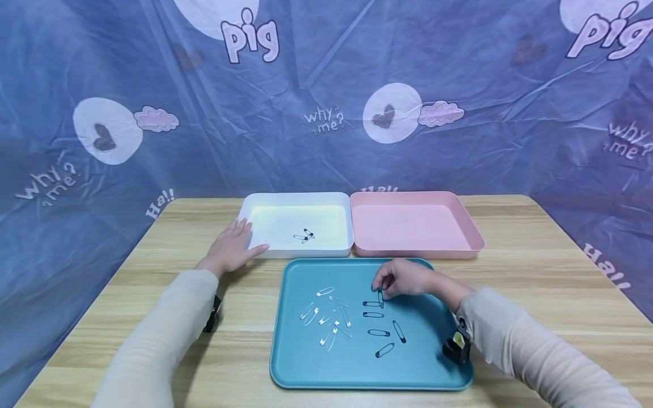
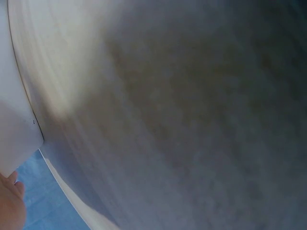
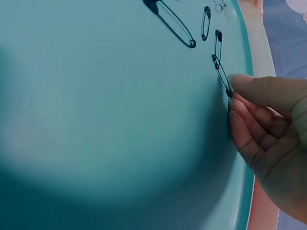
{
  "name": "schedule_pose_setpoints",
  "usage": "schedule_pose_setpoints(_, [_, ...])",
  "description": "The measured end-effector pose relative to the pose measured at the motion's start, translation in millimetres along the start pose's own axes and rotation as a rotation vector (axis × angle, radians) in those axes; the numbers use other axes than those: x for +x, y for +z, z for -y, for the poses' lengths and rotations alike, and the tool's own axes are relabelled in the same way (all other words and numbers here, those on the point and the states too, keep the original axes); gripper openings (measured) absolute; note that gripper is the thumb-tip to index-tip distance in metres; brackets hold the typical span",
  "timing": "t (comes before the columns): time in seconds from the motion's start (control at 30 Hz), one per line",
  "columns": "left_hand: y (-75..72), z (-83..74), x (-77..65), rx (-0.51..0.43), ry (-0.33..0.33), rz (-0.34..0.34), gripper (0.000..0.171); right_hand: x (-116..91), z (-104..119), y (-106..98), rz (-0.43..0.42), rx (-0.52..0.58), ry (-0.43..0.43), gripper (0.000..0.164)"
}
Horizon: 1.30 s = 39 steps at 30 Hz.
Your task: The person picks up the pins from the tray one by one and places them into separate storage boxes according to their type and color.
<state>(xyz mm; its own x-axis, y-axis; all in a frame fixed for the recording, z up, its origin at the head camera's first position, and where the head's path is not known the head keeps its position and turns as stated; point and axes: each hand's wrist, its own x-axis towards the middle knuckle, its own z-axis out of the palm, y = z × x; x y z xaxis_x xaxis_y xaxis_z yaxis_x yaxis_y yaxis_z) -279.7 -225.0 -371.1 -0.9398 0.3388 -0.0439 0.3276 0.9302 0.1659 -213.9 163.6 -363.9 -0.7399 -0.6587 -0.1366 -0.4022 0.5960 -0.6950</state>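
Observation:
My right hand (image 1: pixel 405 277) pinches a black safety pin (image 1: pixel 380 298) by one end between thumb and fingers, over the teal tray (image 1: pixel 423 362). In the right wrist view, the held safety pin (image 3: pixel 223 79) slants down and meets or overlaps another black safety pin (image 3: pixel 218 43). More black safety pins (image 1: pixel 378 332) lie on the tray's middle, and several silver safety pins (image 1: pixel 326 319) are scattered to their left. With fingers extended, my left hand (image 1: pixel 232 246) touches the left front corner of the white tray (image 1: pixel 306 253). A few black safety pins (image 1: pixel 304 237) sit inside that tray.
A pink tray (image 1: pixel 418 253) stands against the white one's right side, behind the teal tray. All three rest on a wooden table (image 1: pixel 240 351). A blue printed cloth (image 1: pixel 306 153) hangs behind the table and at its sides.

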Motion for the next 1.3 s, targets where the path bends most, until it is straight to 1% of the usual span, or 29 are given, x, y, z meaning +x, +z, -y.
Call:
schedule_pose_setpoints(0.3, [-1.3, -1.4, -1.1, -0.001, -0.005, 0.011, 0.091, -1, -3, 2, 0.01, -0.034, 0.008, 0.018])
schedule_pose_setpoints(0.43, [-1.4, -2.1, -0.4, 0.017, -0.009, 0.022, 0.091, -2, -3, 2, 0.019, -0.07, -0.006, 0.016])
schedule_pose_setpoints(0.63, [-0.9, -2.6, -0.5, 0.008, -0.008, 0.018, 0.091, -5, -2, 1, 0.047, -0.123, -0.029, 0.013])
schedule_pose_setpoints(0.9, [-0.8, -1.0, 0.0, 0.003, -0.007, 0.017, 0.091, -12, -1, 0, 0.048, -0.189, -0.047, 0.017])
schedule_pose_setpoints(1.07, [-0.8, -0.1, 0.9, 0.004, -0.013, 0.023, 0.092, -15, -1, 1, 0.029, -0.186, -0.051, 0.018])
schedule_pose_setpoints(1.3, [-0.9, -1.1, 0.0, -0.002, -0.009, 0.02, 0.093, -19, -4, 3, 0.003, -0.105, -0.007, 0.017])
